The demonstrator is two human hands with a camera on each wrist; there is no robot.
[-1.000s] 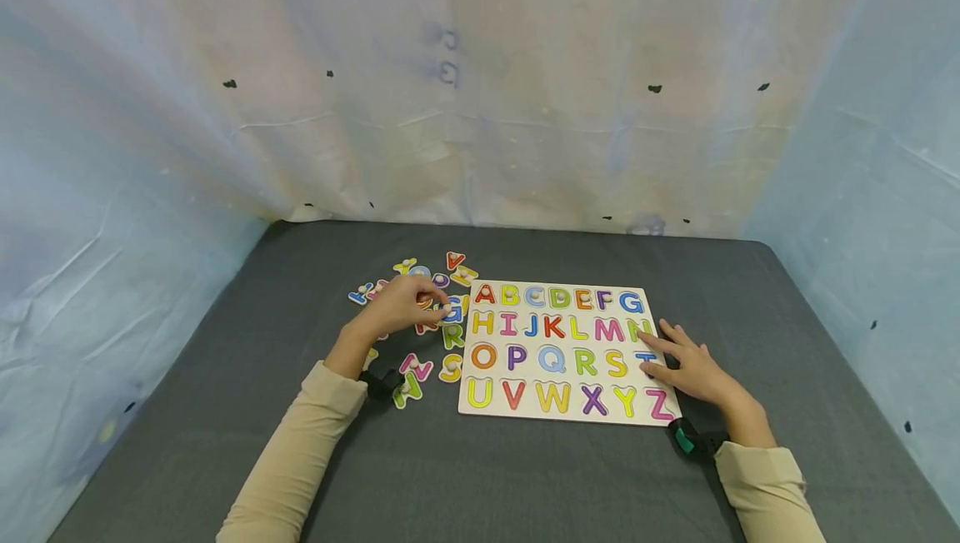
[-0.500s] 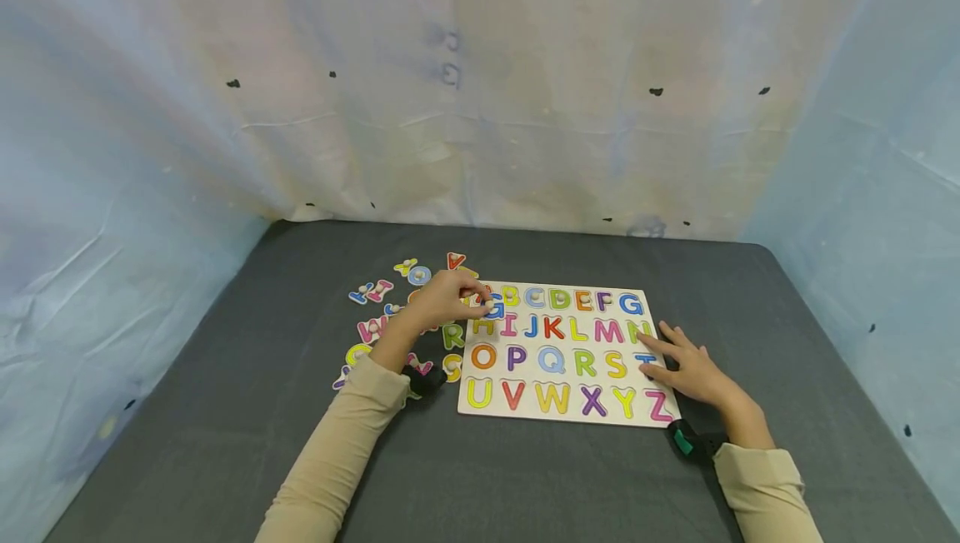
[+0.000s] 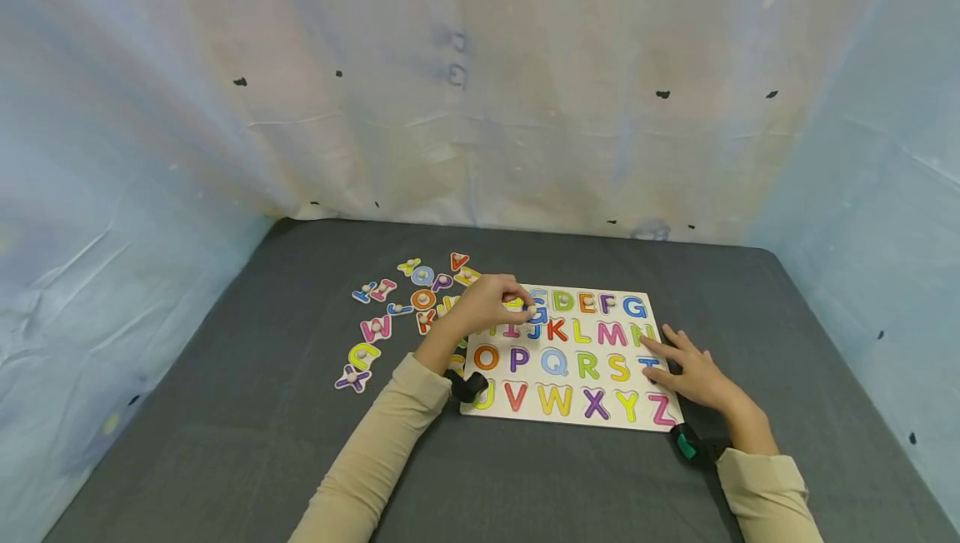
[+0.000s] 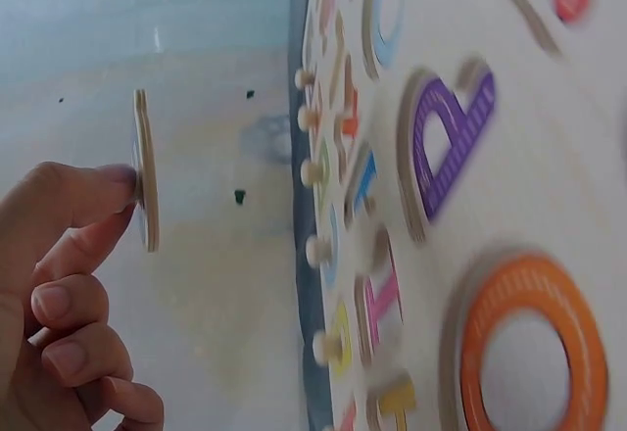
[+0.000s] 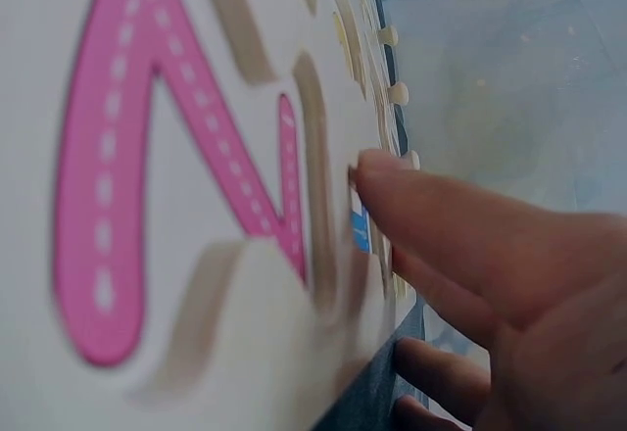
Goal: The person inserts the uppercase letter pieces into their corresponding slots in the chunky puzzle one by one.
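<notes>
Thumb and forefinger of my left hand (image 3: 486, 304) pinch a blue letter G piece (image 3: 537, 315) by its knob, above the upper rows of the white alphabet board (image 3: 558, 372). In the left wrist view the piece (image 4: 145, 171) appears edge-on, apart from the board. My right hand (image 3: 696, 370) rests on the board's right edge with fingers spread, near the N and T recesses. The G recess (image 3: 634, 306) lies at the top right corner, beside the seated F piece (image 3: 608, 304). My left hand hides part of the board's upper left.
Several knobbed letter pieces lie loose left of the board, among them a pink W-shaped piece (image 3: 376, 328), a yellow U (image 3: 364, 356) and a purple X (image 3: 352, 378). Dark grey cloth (image 3: 247, 451) covers the table; a pale curtain (image 3: 525, 110) hangs behind.
My left hand has carried the blue G from the loose pieces rightward over the board's upper rows. My right hand stays on the board's right edge.
</notes>
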